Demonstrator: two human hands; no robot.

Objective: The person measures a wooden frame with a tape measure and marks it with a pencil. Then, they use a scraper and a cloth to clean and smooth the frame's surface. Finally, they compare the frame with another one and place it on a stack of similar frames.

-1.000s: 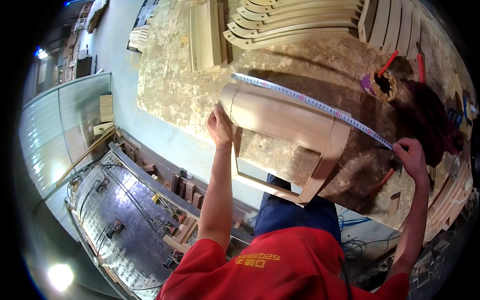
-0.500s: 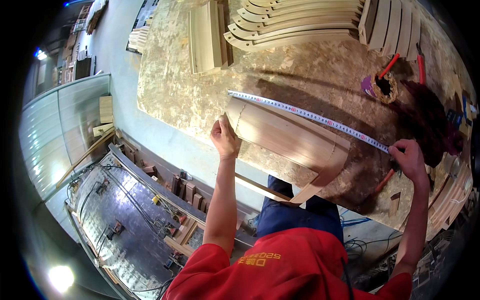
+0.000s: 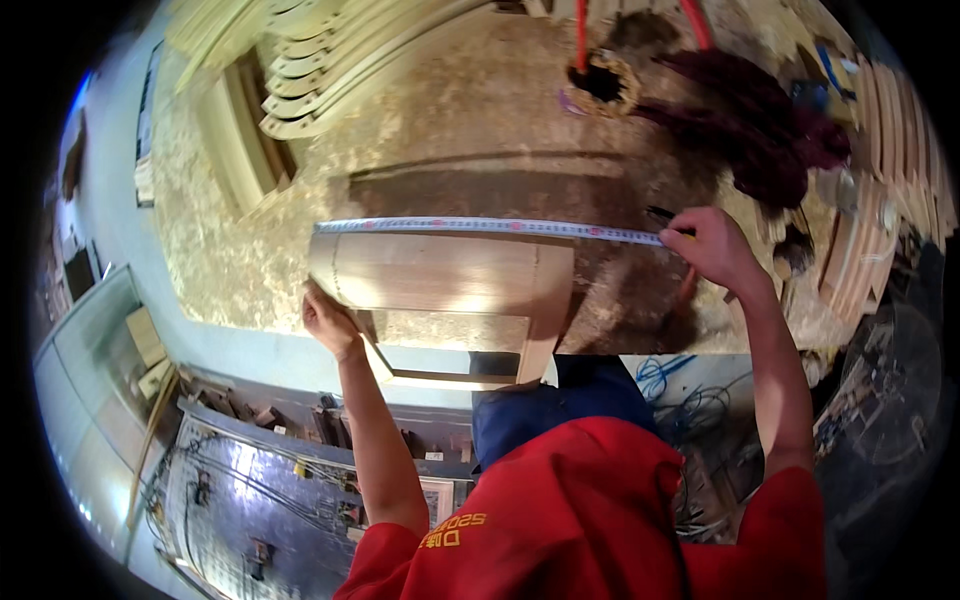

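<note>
A pale wooden frame (image 3: 455, 268) with a broad curved panel along its far side and a rectangular opening lies partly over the table's near edge. My left hand (image 3: 330, 322) is closed around its left side. Along the panel's far edge stretches a white tape measure (image 3: 430, 224), running past the frame's right end. The fingers of my right hand (image 3: 712, 250) pinch the tape at its right end. A small dark tip pokes out beyond these fingers; what it belongs to is hidden.
Curved wooden pieces (image 3: 350, 75) are stacked at the far left beside straight boards (image 3: 240, 140). A glue-crusted pot (image 3: 612, 92) with a red handle and a dark red cloth (image 3: 770, 140) sit at the far right. More wooden slats (image 3: 875, 240) stand beyond the table's right end.
The view has swung rightward, so the table's things appear further left. The frame and tape lie more level in the picture. Both hands keep their holds.
</note>
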